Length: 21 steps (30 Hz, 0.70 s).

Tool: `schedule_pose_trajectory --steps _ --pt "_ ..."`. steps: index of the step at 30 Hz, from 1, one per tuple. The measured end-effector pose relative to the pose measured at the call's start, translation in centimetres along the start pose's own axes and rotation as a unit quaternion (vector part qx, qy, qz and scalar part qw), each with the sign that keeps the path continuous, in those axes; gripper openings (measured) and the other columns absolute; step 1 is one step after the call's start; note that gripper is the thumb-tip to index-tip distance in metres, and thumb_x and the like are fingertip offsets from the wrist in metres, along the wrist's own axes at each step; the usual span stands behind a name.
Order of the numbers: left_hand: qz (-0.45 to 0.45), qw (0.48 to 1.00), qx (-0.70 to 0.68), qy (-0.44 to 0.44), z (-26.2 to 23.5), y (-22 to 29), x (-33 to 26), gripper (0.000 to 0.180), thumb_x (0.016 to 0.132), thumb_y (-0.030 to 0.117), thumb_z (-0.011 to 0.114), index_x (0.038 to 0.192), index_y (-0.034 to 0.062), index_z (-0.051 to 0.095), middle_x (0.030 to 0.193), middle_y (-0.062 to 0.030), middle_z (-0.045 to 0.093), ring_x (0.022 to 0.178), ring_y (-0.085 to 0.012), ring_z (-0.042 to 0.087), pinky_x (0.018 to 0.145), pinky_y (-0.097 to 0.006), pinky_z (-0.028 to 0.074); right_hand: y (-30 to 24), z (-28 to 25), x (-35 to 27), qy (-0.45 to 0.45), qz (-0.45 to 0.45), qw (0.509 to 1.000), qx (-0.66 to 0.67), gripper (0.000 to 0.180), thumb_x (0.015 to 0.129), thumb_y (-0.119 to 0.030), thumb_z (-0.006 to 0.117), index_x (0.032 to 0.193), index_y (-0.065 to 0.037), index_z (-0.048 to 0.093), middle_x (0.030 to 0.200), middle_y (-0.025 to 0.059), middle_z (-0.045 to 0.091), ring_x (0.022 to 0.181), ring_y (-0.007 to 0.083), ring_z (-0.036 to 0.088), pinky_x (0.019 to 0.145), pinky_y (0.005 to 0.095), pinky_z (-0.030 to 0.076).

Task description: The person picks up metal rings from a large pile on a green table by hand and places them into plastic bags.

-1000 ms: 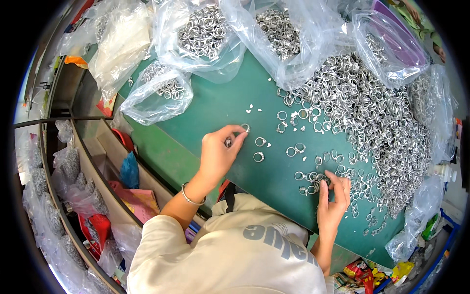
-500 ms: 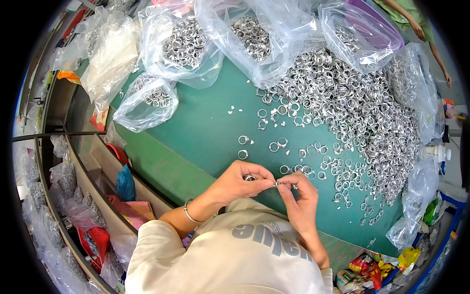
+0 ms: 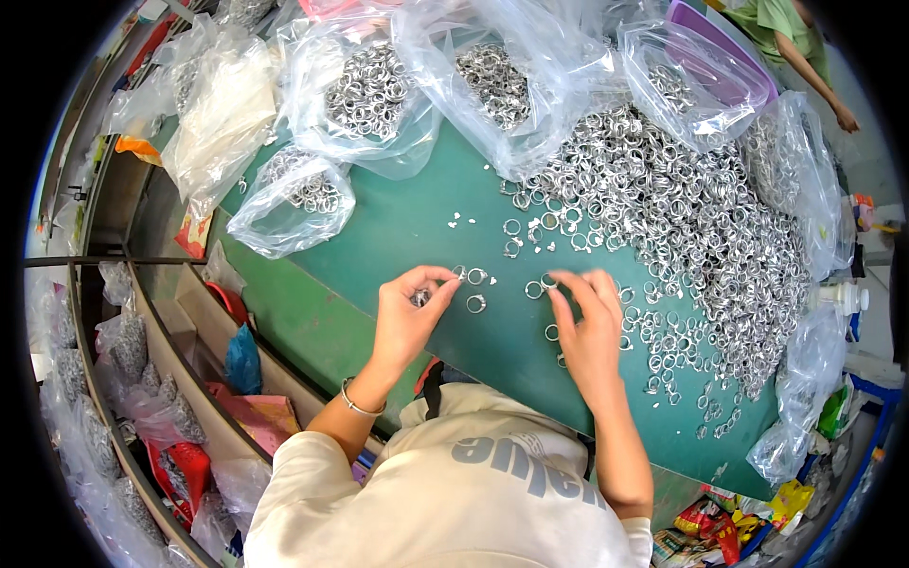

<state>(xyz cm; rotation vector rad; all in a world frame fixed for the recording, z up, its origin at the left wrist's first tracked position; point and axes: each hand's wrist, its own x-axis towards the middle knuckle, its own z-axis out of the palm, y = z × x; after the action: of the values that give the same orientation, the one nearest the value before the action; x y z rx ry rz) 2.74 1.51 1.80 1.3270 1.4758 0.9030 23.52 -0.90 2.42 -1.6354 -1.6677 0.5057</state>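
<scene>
My left hand (image 3: 405, 317) pinches a small silver ring (image 3: 460, 273) at its fingertips, low over the green tabletop (image 3: 398, 227). More silver metal (image 3: 419, 297), apparently rings, shows in the curl of the same hand. Just right of those fingertips lies a loose ring (image 3: 475, 275), with another ring (image 3: 475, 304) nearer me. My right hand (image 3: 592, 322) has its thumb and index finger apart, the index tip at a ring (image 3: 548, 281) on the table. Touching that one on its left is a second ring (image 3: 534, 290). My right palm partly hides other rings.
A large heap of silver rings (image 3: 701, 227) covers the table's right side. Clear plastic bags of rings (image 3: 369, 90) line the far edge, beside a purple tub (image 3: 724, 43). Divided shelving (image 3: 151, 312) stands left. A person in green (image 3: 786, 43) is at the far right.
My hands were together near my body; they have parted and reached forward, the left to the rings at left, the right to the pair at right. The other person's arm has shifted.
</scene>
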Motion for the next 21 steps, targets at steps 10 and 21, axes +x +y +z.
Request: schedule_pose_trajectory --steps 10,21 --pt "0.144 0.976 0.143 0.084 0.8 -1.2 1.4 0.007 0.077 0.002 0.066 0.083 0.0017 0.063 0.052 -0.0015 0.045 0.048 -0.0057 0.038 0.044 -0.022 0.032 0.9 5.7 6.4 -0.014 -0.102 0.987 -0.125 0.011 0.073 -0.008 0.068 0.079 -0.003 0.060 0.075 0.0064 0.051 0.074 0.0238 0.050 0.069 0.0332 0.037" --pt "-0.042 0.988 -0.126 -0.083 0.7 0.3 1.3 0.009 0.082 0.009 0.063 0.088 0.0016 0.060 0.060 0.0014 0.051 0.051 -0.0055 0.042 0.045 -0.019 0.032 1.6 -2.4 -0.6 -0.086 0.329 0.657 0.673 0.005 0.087 -0.006 0.048 0.089 -0.003 0.053 0.093 0.0133 0.056 0.068 0.0123 0.050 0.053 0.0238 0.038"
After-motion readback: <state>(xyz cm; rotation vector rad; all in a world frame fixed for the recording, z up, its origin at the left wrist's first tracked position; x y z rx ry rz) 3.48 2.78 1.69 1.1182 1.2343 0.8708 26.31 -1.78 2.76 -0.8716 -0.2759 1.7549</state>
